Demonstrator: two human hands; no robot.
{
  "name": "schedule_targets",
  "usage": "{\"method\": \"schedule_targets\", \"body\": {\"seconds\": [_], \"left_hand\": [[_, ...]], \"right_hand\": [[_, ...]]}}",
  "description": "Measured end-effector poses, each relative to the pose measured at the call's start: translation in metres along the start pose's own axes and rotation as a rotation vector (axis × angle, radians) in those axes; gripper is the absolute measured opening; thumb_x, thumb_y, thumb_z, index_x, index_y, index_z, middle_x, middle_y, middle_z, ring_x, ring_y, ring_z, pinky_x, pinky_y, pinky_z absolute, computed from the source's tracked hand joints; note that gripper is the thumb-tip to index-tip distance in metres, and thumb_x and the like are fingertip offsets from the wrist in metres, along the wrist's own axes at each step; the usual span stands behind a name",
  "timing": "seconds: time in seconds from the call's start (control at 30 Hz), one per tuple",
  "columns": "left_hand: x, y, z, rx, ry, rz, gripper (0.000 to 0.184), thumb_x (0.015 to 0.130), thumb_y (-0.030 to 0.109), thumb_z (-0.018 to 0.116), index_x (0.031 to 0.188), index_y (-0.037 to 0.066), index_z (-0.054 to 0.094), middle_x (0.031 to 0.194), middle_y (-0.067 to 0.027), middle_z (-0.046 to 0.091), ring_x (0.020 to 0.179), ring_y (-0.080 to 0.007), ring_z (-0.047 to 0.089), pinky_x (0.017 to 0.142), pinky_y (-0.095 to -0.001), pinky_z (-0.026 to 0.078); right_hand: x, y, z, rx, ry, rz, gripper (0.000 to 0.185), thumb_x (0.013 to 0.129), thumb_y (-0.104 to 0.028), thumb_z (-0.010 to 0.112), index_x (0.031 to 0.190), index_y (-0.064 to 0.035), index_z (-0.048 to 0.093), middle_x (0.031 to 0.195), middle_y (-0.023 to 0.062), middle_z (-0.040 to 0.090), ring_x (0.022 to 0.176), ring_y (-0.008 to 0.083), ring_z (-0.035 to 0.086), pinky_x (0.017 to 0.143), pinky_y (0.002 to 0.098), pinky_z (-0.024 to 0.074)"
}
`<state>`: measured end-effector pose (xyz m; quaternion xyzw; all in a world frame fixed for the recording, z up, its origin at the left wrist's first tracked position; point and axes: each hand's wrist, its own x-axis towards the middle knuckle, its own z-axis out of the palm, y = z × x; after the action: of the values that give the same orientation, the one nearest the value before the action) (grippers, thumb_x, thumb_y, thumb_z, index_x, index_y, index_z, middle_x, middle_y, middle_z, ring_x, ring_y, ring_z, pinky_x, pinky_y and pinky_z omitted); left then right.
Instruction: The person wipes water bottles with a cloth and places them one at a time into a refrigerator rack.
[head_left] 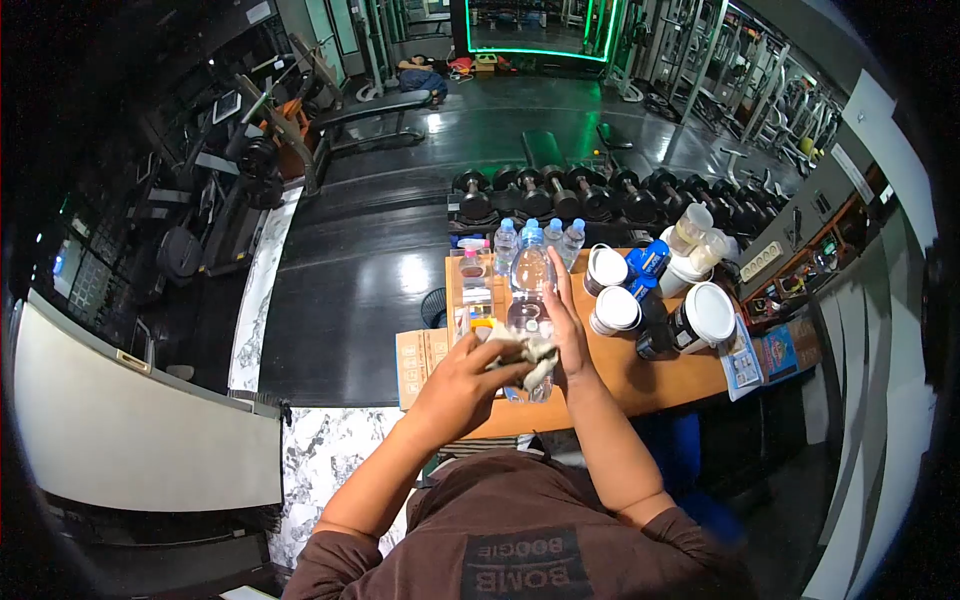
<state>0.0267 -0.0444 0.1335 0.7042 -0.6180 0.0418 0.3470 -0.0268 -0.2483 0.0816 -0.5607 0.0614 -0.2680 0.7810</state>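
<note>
A large clear plastic bottle point(530, 275) with a blue cap is upright in front of me, over the near part of the wooden table point(650, 378). Along its right side lies my right hand point(568, 325), fingers long and pointing up, steadying it. My left hand point(468, 385) is closed on a crumpled pale cloth point(535, 362), which is pressed to the bottle's lower part. The cloth and fingers hide some of the bottle there. Just behind stand smaller capped water bottles point(505, 245).
White-lidded tubs point(708, 315), a blue package point(650, 260) and shaker cups point(692, 225) crowd the table's right side. A clear organizer point(470, 285) stands left, near a cardboard box point(418, 360). Beyond the table is a dumbbell rack point(565, 200).
</note>
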Motion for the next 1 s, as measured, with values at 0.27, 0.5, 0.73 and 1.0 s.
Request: {"method": "schedule_targets", "body": {"seconds": [0.27,0.5,0.73,1.0], "left_hand": [[0.008,-0.008,-0.035,-0.151,0.144,-0.081,0.058,0.073,-0.009,0.078,0.126,0.016,0.078,0.131,-0.0117,0.067,0.115,-0.0302,0.067,0.094,-0.0385,0.056],[0.031,-0.023,-0.007,0.018,0.215,0.025,0.051,0.08,-0.006,0.072,0.124,0.019,0.078,0.129,-0.0107,0.065,0.11,-0.032,0.062,0.095,-0.0414,0.053],[-0.002,0.006,-0.004,0.001,0.1,0.064,0.046,0.073,-0.002,0.072,0.116,0.015,0.079,0.126,-0.0079,0.068,0.108,-0.0321,0.061,0.092,-0.0419,0.053],[-0.021,-0.011,-0.019,-0.209,0.021,0.036,0.052,0.075,-0.01,0.071,0.122,0.012,0.077,0.125,-0.0128,0.065,0.109,-0.0355,0.061,0.094,-0.0412,0.054]], "right_hand": [[-0.009,-0.008,0.014,0.227,-0.031,0.078,0.068,0.113,-0.037,0.046,0.17,-0.0156,0.016,0.166,0.0135,0.034,0.149,0.0268,0.04,0.121,0.0408,0.0376],[-0.009,0.002,0.03,0.211,-0.101,-0.049,0.066,0.114,-0.044,0.04,0.17,-0.0208,0.013,0.149,0.0135,0.054,0.126,0.0219,0.062,0.104,0.0355,0.0537],[0.003,-0.017,0.022,0.113,0.026,-0.031,0.058,0.115,-0.03,0.042,0.168,-0.0155,0.022,0.161,0.0113,0.04,0.141,0.0208,0.047,0.115,0.0367,0.0433],[0.004,-0.008,0.019,0.193,0.003,-0.021,0.06,0.115,-0.031,0.042,0.169,-0.0141,0.021,0.168,0.0118,0.029,0.151,0.0231,0.034,0.124,0.0387,0.029]]}}
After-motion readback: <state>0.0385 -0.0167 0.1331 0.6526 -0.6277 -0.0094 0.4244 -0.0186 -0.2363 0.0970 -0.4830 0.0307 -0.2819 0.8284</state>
